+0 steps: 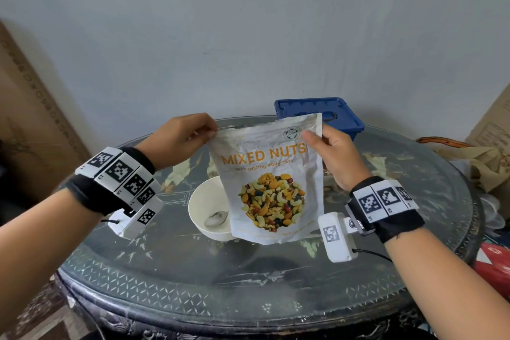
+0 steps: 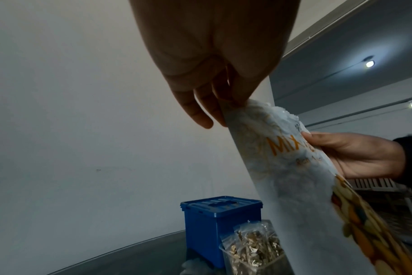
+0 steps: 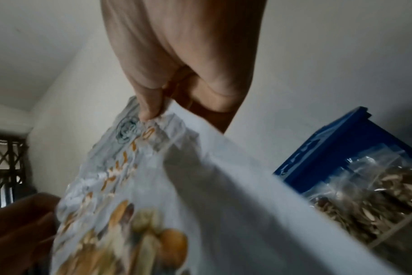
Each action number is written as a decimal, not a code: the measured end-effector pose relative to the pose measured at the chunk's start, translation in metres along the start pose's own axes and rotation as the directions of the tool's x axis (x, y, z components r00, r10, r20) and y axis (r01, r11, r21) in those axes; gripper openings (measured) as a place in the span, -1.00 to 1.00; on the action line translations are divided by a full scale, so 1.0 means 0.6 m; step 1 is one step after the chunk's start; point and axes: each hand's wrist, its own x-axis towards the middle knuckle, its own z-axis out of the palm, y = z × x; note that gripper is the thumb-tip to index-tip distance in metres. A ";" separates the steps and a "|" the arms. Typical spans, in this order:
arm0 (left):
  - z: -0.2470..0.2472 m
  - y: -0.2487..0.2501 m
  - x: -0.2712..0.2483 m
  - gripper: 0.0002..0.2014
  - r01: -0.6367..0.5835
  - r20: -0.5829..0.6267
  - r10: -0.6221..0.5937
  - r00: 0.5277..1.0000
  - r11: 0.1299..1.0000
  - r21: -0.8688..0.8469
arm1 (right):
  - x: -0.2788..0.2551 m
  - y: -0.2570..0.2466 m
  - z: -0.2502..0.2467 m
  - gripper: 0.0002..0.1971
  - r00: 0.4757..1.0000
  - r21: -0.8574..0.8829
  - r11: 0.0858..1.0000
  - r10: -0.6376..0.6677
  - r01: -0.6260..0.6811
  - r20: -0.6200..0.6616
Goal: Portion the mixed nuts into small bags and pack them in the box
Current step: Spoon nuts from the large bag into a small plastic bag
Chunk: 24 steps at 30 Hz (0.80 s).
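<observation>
Item, nut pouch (image 1: 271, 179): I hold it upright over the bowl (image 1: 205, 211), left hand (image 1: 179, 138) and right hand (image 1: 335, 156) each pinched on a top corner, blue box (image 1: 320, 113) behind on the tabletop (image 1: 248, 281); to open well, I judge, part the torn mouth evenly, keeping it level above the bowl.

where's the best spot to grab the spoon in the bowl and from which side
Take the spoon by its handle, though the mixed nuts pouch hides that end. Only its bowl end shows, lying low inside the white bowl. Probably come from above on the bowl's open left side, once the left hand or right hand lets go of the pouch's top corners.
</observation>
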 end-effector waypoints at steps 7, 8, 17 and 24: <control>0.003 0.007 -0.011 -0.61 0.051 0.003 -0.051 0.999 0.995 -0.085 | -0.010 0.014 -0.004 -0.86 1.000 0.068 0.997 0.021 -0.022 0.006; 0.005 0.007 -0.012 -0.48 0.110 0.052 -0.106 0.993 0.990 -0.089 | -0.012 0.017 -0.006 -0.85 0.999 0.074 0.997 0.035 -0.036 0.013; 0.023 0.003 -0.025 -0.79 0.195 0.129 -0.189 0.974 0.980 -0.040 | -0.008 0.003 -0.026 -0.88 0.989 -0.197 0.980 -0.009 0.039 0.150; 0.025 0.012 -0.032 -0.85 0.194 0.160 -0.187 0.969 0.980 -0.031 | -0.005 0.011 -0.036 -0.94 0.988 -0.341 0.938 -0.018 0.069 0.151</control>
